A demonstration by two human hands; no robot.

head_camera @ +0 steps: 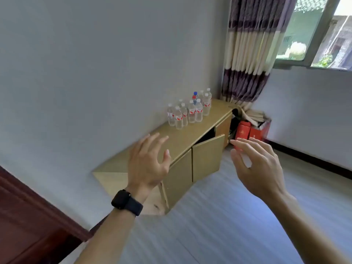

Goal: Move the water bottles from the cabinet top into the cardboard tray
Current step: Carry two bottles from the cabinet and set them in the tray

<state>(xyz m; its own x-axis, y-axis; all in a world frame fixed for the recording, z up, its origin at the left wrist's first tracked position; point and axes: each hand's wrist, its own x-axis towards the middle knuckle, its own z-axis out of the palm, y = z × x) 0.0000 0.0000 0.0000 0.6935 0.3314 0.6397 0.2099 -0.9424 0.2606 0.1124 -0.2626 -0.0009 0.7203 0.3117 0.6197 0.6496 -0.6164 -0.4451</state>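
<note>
Water bottles (pixel 190 111) stand upright in a tight cluster at the far end of a low tan cabinet (pixel 182 141) set against a pale wall, most with white caps, one with a blue cap and one with a red cap among them. Both of the person's hands are raised in front of the cabinet, well short of the bottles: the left hand (pixel 147 164), a black watch (pixel 126 202) on its wrist, is spread wide and holds nothing; the right hand (pixel 257 166) is also empty, its fingers loosely curled. One cabinet door (pixel 207 159) hangs ajar. Red boxes (pixel 249 132) sit on the floor beyond the cabinet, beneath a striped curtain (pixel 251 50) beside a window (pixel 314 29).
</note>
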